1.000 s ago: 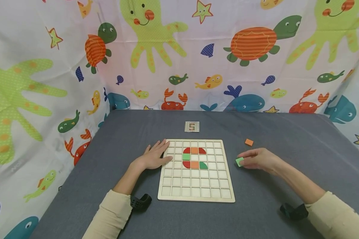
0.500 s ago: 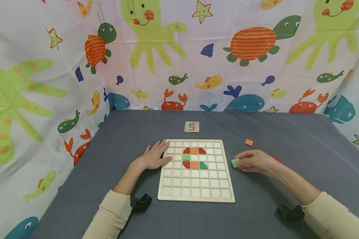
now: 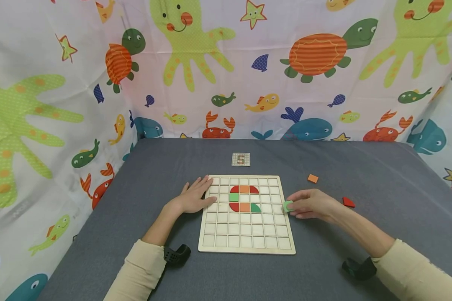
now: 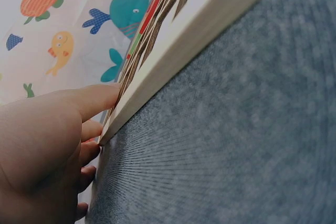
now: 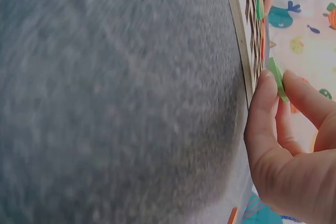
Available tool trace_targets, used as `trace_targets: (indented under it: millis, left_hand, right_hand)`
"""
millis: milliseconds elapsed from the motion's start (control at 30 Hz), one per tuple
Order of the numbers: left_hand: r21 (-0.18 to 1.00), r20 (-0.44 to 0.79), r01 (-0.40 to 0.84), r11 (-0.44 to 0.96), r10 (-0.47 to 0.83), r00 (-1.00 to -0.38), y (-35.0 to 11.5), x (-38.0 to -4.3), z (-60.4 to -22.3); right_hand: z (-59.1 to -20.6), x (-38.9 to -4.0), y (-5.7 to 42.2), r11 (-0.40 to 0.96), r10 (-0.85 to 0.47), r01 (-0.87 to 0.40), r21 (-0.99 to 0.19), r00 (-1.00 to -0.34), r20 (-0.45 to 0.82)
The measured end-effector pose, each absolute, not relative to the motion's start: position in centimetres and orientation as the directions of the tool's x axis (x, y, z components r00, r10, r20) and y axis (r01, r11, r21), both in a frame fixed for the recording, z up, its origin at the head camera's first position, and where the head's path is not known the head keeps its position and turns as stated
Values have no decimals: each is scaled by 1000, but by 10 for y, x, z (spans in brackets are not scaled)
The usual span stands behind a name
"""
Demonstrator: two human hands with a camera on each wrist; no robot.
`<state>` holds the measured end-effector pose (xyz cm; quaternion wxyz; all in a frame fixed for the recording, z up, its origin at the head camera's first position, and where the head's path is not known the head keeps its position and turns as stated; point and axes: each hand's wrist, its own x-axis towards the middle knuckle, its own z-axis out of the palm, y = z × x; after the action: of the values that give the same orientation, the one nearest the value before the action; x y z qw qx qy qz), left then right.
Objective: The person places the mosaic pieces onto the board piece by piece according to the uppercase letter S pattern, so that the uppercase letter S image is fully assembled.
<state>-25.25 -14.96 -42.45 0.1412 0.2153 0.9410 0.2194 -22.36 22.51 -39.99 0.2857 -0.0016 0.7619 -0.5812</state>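
- The left hand [image 3: 191, 200] rests on the left edge of the board [image 3: 246, 251], its grip wide and holding nothing; it hides part of that edge.
- Red, orange and green pieces [image 3: 234, 197] sit in cells of the board, left of the right grip.
- Beyond the board lies a card [image 3: 241, 159], its pattern too small to read surely.
- The green tile [image 3: 287, 206], partly covered by fingertips, appears over the board's right rim; whether it touches is unclear. Its outline shows no long axis.
- The right hand [image 3: 314, 205], nearer those pieces' right side, has a narrow grip pinching the green tile.
- Right of the board, an orange tile [image 3: 313, 178] and a red piece [image 3: 348, 202] lie on the tabletop [image 3: 165, 163].
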Motion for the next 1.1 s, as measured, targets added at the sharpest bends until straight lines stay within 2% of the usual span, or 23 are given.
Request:
trace_targets:
  millis: [333, 800, 1100]
  left_hand:
    - [469, -163, 343, 814, 461, -872, -149, -253, -425]
    - [473, -163, 345, 810, 466, -870, -149, -252, -425]
    - [471, -163, 350, 810, 470, -867, -150, -252, -425]
  right_hand:
    - [-400, -219, 208, 278, -389, 336, -900, -817, -425]
    - [-400, -213, 180, 358, -358, 319, -877, -821, -445]
    - [-400, -208, 171, 324, -397, 298, -898, -819, -415]
